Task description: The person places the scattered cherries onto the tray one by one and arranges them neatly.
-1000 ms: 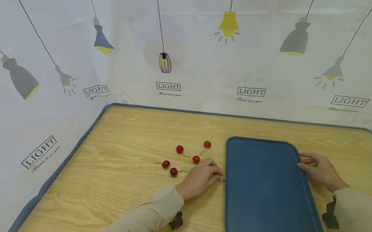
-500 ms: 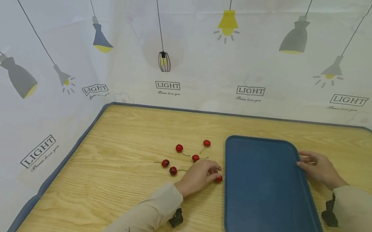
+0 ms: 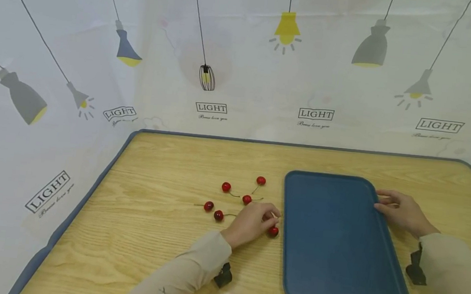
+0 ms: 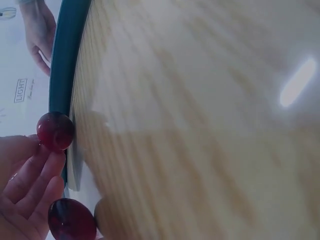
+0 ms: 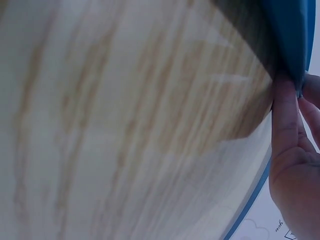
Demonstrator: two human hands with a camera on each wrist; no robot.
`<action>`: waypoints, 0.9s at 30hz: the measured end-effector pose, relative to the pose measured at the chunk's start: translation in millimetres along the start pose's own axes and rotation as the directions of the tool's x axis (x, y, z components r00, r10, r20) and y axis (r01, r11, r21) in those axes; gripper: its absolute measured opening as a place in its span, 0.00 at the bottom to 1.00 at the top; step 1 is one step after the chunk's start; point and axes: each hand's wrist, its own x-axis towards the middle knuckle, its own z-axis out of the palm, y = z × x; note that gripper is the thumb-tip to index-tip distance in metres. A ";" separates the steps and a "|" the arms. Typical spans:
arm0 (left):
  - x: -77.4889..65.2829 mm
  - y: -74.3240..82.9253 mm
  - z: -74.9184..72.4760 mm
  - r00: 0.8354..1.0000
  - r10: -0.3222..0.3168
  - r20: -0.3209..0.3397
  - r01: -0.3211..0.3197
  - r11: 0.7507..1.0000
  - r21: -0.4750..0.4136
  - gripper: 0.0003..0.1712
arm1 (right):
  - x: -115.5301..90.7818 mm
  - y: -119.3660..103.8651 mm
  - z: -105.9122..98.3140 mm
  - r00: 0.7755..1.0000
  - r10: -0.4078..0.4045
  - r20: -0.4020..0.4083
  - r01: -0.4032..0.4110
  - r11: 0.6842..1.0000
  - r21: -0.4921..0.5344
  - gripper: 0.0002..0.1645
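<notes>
A red cherry (image 3: 273, 231) is at the fingertips of my left hand (image 3: 251, 221), beside the left edge of a blue tray (image 3: 346, 245). Up close in the left wrist view, thumb and fingers pinch that cherry (image 4: 56, 131) at its stem end; the stem itself is mostly hidden. A second cherry (image 4: 72, 219) shows below those fingers. My right hand (image 3: 407, 214) holds the tray's right rim near its far corner, and in the right wrist view the thumb and fingers (image 5: 286, 120) lie on either side of the rim.
Several stemmed cherries lie loose left of the left hand, among them a dark one (image 3: 218, 215) and a far one (image 3: 261, 181). The wooden table (image 3: 164, 168) has a blue edge and meets a printed wall covering (image 3: 259, 82) at the back and left.
The left hand's fingers have drawn back slightly from the tray's edge, and the cherry has come into sight, dropping a little toward me. The right hand stays on the tray.
</notes>
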 end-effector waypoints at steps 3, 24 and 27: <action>0.6 0.2 0.7 1.000 0.002 0.014 -0.002 1.000 -0.005 0.06 | -0.2 -0.1 0.0 1.000 0.000 -0.003 0.000 1.000 -0.002 0.32; 11.2 26.5 -16.3 0.997 -0.012 0.078 0.021 0.992 -0.124 0.11 | -2.1 -2.0 -1.4 1.000 -0.011 -0.008 0.011 1.000 0.026 0.32; 17.6 32.6 -21.5 0.997 0.024 0.072 -0.017 0.995 -0.097 0.11 | -1.9 -2.0 -1.5 1.000 -0.010 -0.009 0.010 1.000 0.026 0.32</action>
